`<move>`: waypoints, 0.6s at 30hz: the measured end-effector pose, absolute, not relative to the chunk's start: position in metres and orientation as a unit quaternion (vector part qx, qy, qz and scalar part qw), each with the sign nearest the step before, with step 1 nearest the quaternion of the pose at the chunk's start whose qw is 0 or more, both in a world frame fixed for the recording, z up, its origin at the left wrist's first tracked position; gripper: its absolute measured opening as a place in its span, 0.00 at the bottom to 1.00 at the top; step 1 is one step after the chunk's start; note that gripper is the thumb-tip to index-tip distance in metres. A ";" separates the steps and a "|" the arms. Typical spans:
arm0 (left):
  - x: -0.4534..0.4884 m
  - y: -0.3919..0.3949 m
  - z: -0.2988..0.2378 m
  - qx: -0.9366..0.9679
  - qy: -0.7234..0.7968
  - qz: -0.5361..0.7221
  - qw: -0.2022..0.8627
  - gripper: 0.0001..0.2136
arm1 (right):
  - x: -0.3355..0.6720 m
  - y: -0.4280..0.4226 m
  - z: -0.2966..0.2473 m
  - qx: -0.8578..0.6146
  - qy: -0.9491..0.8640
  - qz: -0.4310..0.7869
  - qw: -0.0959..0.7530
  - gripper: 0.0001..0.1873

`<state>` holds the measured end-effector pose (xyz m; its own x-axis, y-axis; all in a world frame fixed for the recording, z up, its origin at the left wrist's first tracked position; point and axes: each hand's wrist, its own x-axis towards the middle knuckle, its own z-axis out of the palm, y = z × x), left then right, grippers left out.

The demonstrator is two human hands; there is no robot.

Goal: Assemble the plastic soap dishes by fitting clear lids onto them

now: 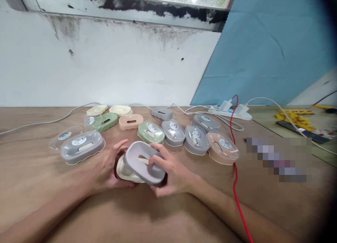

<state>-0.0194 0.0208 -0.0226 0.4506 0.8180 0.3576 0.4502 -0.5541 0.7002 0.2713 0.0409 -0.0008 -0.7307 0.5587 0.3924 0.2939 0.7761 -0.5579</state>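
Note:
Both my hands meet low in the middle of a wooden table. My right hand grips a grey oval soap-dish tray with a slot in its top, tilted toward me. My left hand holds a cream oval base that sits under and partly behind the grey tray. The two pieces touch. Fingers of both hands are curled round the pieces.
Behind my hands lies a row of oval soap boxes: grey with a clear lid, green, grey, grey, pink. Loose trays and lids lie farther back. A red cable and a white power strip are at the right.

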 end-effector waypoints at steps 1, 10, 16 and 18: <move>-0.019 0.021 -0.023 0.808 0.387 0.359 0.261 0.60 | 0.271 0.041 0.000 -0.234 -0.902 0.235 0.276 0.29; -0.020 0.018 -0.022 0.823 0.372 0.346 0.254 0.57 | 0.274 0.045 -0.001 -0.208 -0.921 0.224 0.240 0.41; -0.020 0.016 -0.017 0.836 0.365 0.324 0.251 0.48 | 0.278 0.046 -0.004 -0.204 -0.918 0.246 0.234 0.47; -0.020 0.017 -0.018 0.838 0.365 0.327 0.240 0.47 | 0.277 0.046 -0.004 -0.224 -0.913 0.248 0.233 0.46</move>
